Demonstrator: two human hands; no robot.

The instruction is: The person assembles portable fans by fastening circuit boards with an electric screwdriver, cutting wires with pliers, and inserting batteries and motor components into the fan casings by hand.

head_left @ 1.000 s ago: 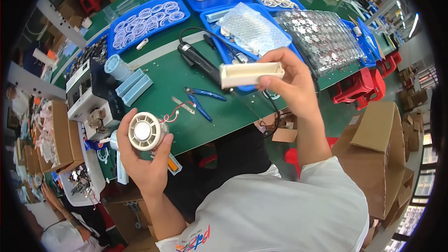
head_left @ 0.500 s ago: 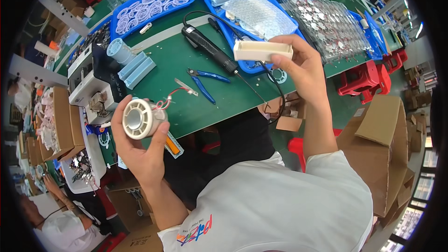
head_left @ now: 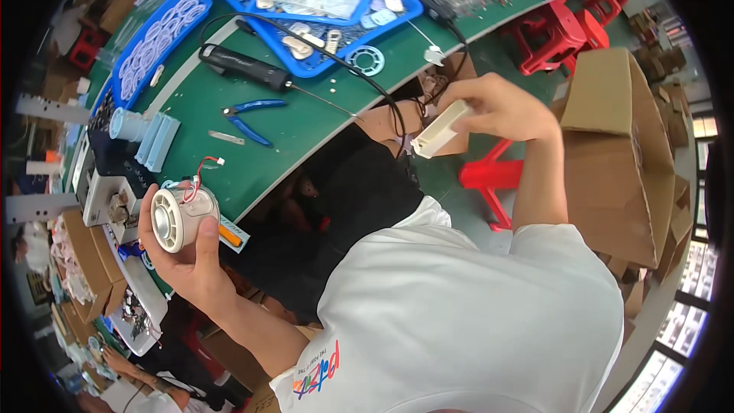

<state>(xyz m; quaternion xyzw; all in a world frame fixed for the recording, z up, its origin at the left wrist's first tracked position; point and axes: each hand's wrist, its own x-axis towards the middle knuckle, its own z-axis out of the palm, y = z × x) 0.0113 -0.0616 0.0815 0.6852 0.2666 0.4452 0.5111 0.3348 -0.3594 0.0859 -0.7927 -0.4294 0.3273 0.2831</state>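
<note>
My left hand (head_left: 200, 271) is closed around a white cylindrical fan unit (head_left: 202, 203), its round vented end facing up and left. Red wires with a small white connector rise from its top. Off the table's front edge, my right hand (head_left: 505, 107) grips a cream trough-shaped plastic shell (head_left: 442, 131), which is tilted with its hollow side showing. On the table between the hands lie blue-handled side cutters (head_left: 252, 105), a thin metal strip (head_left: 227, 138) and a black electric screwdriver (head_left: 248, 67) with a long bit. A light-blue plastic fixture (head_left: 158, 143) stands beyond my left hand.
A blue tray (head_left: 307, 70) holds white parts, with a bubble-wrap-topped tray above it. White rings fill another tray (head_left: 126, 95). Red stools (head_left: 547, 34) and a large cardboard box (head_left: 612, 176) stand at the right. A co-worker's arm (head_left: 134, 367) shows at lower left.
The view has turned, so the table things sit further left. My right hand has carried the shell off the table's edge and tilted it. The fan unit is still in my left hand.
</note>
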